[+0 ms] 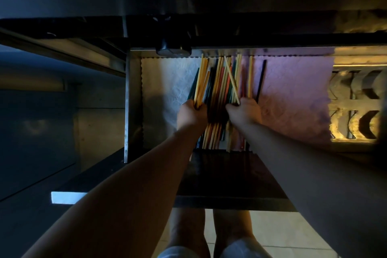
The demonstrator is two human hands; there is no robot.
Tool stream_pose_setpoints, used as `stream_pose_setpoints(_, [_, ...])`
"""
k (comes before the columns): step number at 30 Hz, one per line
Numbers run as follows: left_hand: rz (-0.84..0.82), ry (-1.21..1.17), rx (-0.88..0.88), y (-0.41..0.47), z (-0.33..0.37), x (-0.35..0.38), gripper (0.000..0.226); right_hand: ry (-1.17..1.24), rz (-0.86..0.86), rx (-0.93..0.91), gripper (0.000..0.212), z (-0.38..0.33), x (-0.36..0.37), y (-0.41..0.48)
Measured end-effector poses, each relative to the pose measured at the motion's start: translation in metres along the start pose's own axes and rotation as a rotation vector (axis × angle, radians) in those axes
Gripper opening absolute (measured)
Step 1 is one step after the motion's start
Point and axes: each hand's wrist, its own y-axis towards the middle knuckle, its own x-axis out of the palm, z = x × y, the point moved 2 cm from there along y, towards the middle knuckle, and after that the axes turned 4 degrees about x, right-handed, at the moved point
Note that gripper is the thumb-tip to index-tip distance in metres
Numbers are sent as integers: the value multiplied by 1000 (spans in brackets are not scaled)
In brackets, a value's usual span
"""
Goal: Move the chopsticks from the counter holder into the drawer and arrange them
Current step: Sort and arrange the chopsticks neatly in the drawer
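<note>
Several chopsticks (217,81) in yellow, orange, green and dark colours lie lengthwise in the open drawer (134,98), on a pale liner. My left hand (191,115) grips the left part of the pile, closed around some yellow sticks. My right hand (245,112) grips the right part, with one yellow stick lying crosswise above it. One dark chopstick (261,79) lies slightly apart at the right. The counter holder is not visible.
The drawer's liner (293,98) is pale at the left and pinkish at the right. A dark round object (173,48) sits at the drawer's back edge under the counter. Dark curved items (364,111) fill a compartment at the right. My legs stand below the drawer front.
</note>
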Motion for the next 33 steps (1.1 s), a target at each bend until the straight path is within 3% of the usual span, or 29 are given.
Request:
stream_pose_setpoints(4, [14, -34, -24, 0, 2, 9, 12, 148, -71, -32, 31, 3, -4, 3])
stream_pose_setpoints(14, [121, 59, -52, -4, 16, 32, 14, 643, 7, 21, 35, 13, -32, -16])
stream_pose_setpoints(25, [218, 200, 29, -6, 14, 35, 13, 749, -114, 36, 39, 5, -34, -33])
stream_pose_setpoints(33, [126, 328, -20, 2, 22, 30, 19, 786, -127, 59, 36, 5, -33, -35])
